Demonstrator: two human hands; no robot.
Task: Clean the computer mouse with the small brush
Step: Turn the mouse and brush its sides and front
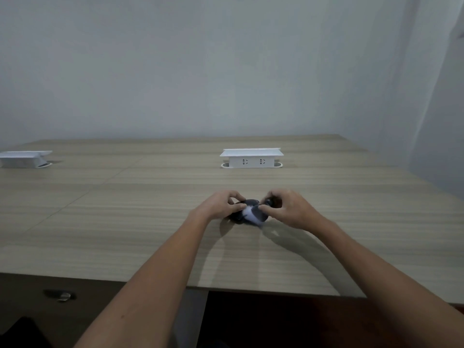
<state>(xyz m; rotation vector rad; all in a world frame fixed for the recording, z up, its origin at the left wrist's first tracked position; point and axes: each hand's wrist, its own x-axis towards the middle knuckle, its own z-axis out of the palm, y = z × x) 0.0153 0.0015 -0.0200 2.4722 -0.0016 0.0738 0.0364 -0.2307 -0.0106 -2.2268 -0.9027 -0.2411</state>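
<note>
— So, where's the mouse [251, 212]?
— Dark, rounded, mid-counter [125, 222] on pale wood-grain laminate, steadied by the left hand [221, 205].
— And the right hand [286, 209]?
— Pinching a blurred white-bristled brush [248, 212] against it. White socket box [251, 158] behind, plain grey wall [200, 71].

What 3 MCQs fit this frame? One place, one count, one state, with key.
1. Where does the computer mouse sit?
A. On the wooden table, between both hands
B. On top of a socket box
C. On the floor

2. How many white socket boxes stand on the table?
A. One
B. Two
C. Four

3. What is the right hand doing?
A. Lying flat and open
B. Closed on a dark brush handle, white bristles on the mouse
C. Plugging in a cable

Key: 1 A, the left hand steadies it there; 2 B, one centre, one far left; 3 B, its fingers pinch the handle.
</note>
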